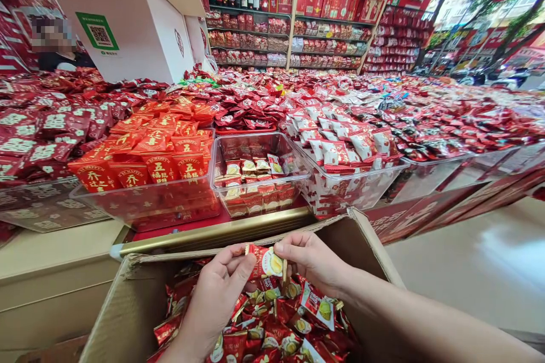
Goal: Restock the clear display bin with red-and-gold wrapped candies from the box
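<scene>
Between my two hands is a small red candy packet with a durian picture on it. My left hand pinches its left end between thumb and fingers. At the other end, the thumb and fingers of my right hand grip the packet's edge. Both hands are over an open cardboard box holding many similar red durian packets. Just beyond the box stands a clear plastic bin, partly filled with the same kind of packets laid in rows.
Left of that bin is one of orange-red packets; to its right, one of white-and-red packets. A gold edge strip borders the display. Farther off are a white box with a QR code, stocked shelves and a person.
</scene>
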`<state>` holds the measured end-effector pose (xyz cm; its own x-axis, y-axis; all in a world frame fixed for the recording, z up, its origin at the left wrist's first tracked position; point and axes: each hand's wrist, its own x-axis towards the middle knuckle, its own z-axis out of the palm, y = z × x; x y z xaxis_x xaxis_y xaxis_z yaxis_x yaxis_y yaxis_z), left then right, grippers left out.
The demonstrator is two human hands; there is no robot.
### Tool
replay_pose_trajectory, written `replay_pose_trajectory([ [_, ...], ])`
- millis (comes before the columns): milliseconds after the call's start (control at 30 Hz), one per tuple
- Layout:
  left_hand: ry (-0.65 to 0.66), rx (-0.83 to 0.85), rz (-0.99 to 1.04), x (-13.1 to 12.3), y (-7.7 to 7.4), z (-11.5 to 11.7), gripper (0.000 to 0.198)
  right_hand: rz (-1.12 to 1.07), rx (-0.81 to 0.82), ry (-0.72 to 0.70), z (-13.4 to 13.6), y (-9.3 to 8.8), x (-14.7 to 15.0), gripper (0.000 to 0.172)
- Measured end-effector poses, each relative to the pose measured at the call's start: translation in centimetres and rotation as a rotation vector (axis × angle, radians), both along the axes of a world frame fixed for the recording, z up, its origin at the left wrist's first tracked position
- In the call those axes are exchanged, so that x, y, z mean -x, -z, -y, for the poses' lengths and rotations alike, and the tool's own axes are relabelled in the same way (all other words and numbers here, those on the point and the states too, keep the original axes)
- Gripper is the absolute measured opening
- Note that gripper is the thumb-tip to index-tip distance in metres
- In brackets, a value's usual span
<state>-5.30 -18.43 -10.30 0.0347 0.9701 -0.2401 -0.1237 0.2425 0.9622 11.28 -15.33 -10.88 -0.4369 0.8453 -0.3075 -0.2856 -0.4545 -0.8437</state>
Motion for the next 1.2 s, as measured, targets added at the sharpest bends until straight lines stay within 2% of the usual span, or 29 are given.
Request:
replay_pose_trajectory([
  [133,-0.039,0.072,0.088,-0.1,-0.2,0.0,0.037,0.034,0.003,-0.009,0.1,-0.1,-0.1,0.031],
  [367,0.023,0.012,-0.012,0.3,-0.1,-0.2,0.037,0.201,-0.109,-0.188,0.3,0.2,-0.6,0.029],
  [433,0.008,-0.025,-0.049,0.5,-0.3,0.0,0.036,0.248,-0.154,-0.232,0.5,-0.3,-0.7,0.029],
  [500,-0.045,-0.066,-0.075,0.7,-0.7,0.1,0.033,0.285,-0.214,-0.269,0.6,-1.7,-1.0,0.027],
  [600,-0.099,-0.107,-0.085,1.1,-1.2,0.1,0.027,0.32,-0.364,-0.235,-0.5,-6.1,-1.6,0.021],
  [700,-0.066,-0.101,-0.116,1.3,-1.1,-0.1,0.021,0.335,-0.57,-0.025,-3.6,-10.9,-1.4,0.016],
  [767,-0.013,-0.088,-0.142,1.2,-0.8,0.0,0.02,0.362,-0.635,0.077,-6.7,-12.9,-0.6,0.016],
  [800,0.018,-0.086,-0.151,1.1,-0.7,0.1,0.019,0.39,-0.611,0.071,-8.3,-13.3,0.0,0.014],
  [867,0.057,-0.09,-0.167,0.9,-0.4,0.4,0.019,0.51,-0.469,-0.006,-11.4,-13.4,1.3,0.014],
  [967,0.052,-0.106,-0.217,0.7,-0.4,0.8,0.019,0.741,-0.256,-0.104,-14.5,-12.1,3.1,0.018],
  [1067,0.088,-0.142,-0.339,0.7,-0.7,1.0,0.02,0.874,-0.163,-0.186,-15.8,-10.9,4.3,0.019],
  [1200,0.161,-0.306,-0.512,0.8,-0.8,1.3,0.016,0.987,-0.112,-0.307,-15.8,-10.0,5.0,0.018],
])
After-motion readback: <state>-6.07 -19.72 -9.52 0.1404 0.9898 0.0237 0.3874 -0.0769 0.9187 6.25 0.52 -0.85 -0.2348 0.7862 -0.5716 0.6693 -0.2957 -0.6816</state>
